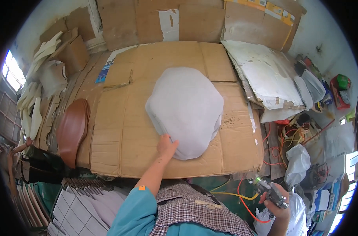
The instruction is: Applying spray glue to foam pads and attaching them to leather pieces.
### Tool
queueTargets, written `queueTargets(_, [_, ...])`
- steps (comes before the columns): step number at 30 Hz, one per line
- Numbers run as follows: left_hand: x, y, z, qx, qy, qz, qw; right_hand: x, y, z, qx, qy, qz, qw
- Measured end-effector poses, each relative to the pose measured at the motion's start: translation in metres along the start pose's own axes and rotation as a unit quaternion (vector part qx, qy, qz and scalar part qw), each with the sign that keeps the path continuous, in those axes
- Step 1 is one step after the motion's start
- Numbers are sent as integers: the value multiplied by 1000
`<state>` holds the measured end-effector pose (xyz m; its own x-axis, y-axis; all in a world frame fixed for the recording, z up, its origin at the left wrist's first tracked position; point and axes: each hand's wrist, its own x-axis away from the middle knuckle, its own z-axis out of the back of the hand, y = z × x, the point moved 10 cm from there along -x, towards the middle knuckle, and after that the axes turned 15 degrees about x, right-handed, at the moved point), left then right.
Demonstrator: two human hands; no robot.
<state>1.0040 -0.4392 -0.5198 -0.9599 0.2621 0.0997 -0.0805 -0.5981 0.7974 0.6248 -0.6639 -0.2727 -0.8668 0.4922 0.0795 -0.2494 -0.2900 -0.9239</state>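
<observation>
A pale grey-white rounded foam pad [185, 108] lies on a workbench covered with flattened brown cardboard [120, 145]. My left hand [166, 146] rests on the pad's near left edge, fingers gripping under it. My right hand [274, 198] is low at the right, off the bench, closed around a metal spray gun [270, 190] with red and yellow hoses [245, 200] trailing from it.
A brown curved seat-shaped panel [72, 131] leans at the bench's left edge. White foam cut-outs [31, 110] stack at far left. Cardboard sheets [198, 21] line the back wall. White boards [265, 72], bags, cables and clutter fill the right side. Stacked white pieces [82, 204] sit below left.
</observation>
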Motion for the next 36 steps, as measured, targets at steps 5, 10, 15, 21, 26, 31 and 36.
queueTargets(5, [-2, -1, 0, -19, 2, 18, 1000, -34, -16, -27, -70, 2, 26, 997])
queueTargets(10, [-6, -4, -6, -32, -15, 16, 999, -57, -8, -20, -81, 101, -3, 992])
queueTargets(15, [-5, -3, -7, -16, -34, 47, 998, -45, 4, 2, -49, 174, -19, 983])
queueTargets(21, [-15, -13, -13, 5, -9, 41, 999, -34, -21, -13, -32, 81, 6, 996])
queueTargets(26, [-15, -5, -8, 35, -5, 16, 999, -27, -15, -11, -26, 38, -10, 999])
queueTargets(31, [-18, -19, -12, 130, 22, 54, 990, -22, -23, -6, -25, 82, 15, 996])
queueTargets(36, [9, -49, -46, 472, 21, 245, 847, -5, -17, 9, 5, 108, -25, 994])
